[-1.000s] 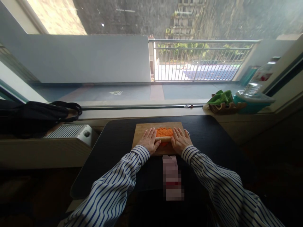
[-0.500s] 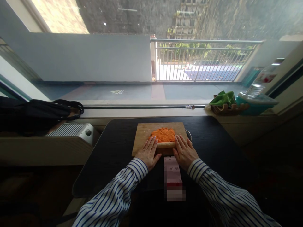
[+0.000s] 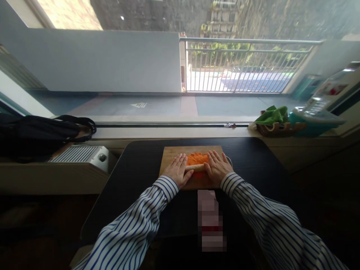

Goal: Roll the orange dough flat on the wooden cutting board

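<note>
A wooden rolling pin (image 3: 196, 168) lies crosswise over a flattened sheet of orange dough (image 3: 198, 158). The dough rests on a wooden cutting board (image 3: 169, 153), showing beyond the pin and a little on its near side. My left hand (image 3: 177, 171) lies flat over the pin's left end, fingers stretched forward. Over the right end, my right hand (image 3: 218, 167) presses with its palm down and fingers extended. Both hands hide the pin's ends and the sides of the dough.
The board stands on a black table (image 3: 132, 180), with a partly blurred pink phone-like object (image 3: 208, 212) in front. Along the windowsill are a green cloth (image 3: 272, 115), a teal basin (image 3: 316, 122) and a clear bottle (image 3: 327, 93). A black bag (image 3: 36, 135) lies left.
Both hands have pushed the rolling pin forward across the dough, so some orange now shows on its near side. The view has shifted slightly.
</note>
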Demonstrator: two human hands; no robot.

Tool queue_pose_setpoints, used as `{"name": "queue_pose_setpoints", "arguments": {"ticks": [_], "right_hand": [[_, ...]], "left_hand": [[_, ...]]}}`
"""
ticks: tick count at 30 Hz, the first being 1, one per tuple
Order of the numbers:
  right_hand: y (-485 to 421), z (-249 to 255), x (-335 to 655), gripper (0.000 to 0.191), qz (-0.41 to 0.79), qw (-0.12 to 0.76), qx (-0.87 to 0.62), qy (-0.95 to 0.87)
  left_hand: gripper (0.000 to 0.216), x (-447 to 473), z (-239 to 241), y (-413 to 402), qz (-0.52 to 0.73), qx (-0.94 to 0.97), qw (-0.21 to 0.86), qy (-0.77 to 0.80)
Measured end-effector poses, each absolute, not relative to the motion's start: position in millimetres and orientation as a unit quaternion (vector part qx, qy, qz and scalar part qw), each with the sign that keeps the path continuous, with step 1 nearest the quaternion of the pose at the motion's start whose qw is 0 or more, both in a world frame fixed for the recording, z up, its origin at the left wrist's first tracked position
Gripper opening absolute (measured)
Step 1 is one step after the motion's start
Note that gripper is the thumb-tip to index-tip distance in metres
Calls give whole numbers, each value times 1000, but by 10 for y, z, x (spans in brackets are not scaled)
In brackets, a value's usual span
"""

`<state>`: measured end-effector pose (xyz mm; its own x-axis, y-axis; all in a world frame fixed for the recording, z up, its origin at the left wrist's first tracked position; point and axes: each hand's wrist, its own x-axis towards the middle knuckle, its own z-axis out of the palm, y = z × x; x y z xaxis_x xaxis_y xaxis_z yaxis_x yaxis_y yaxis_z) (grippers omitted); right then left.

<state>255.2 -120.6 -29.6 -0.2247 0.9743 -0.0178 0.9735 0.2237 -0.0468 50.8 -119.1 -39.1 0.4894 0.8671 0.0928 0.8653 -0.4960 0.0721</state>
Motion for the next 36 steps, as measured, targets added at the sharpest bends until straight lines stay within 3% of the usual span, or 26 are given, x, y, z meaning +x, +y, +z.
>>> {"name": "queue_pose_setpoints", "arguments": {"ticks": [16, 22, 36], "right_hand": [[-518, -283, 2475, 61, 88, -18, -657, -749], [-682, -301, 2469, 60, 69, -34, -648, -758], [-1276, -266, 2506, 58, 36, 24, -613, -789]], "left_hand": [[63, 527, -364, -464, 16, 826, 66, 560], [62, 508, -402, -605, 31, 845, 44, 533], [68, 480, -428, -1204, 32, 858, 30, 511]]}}
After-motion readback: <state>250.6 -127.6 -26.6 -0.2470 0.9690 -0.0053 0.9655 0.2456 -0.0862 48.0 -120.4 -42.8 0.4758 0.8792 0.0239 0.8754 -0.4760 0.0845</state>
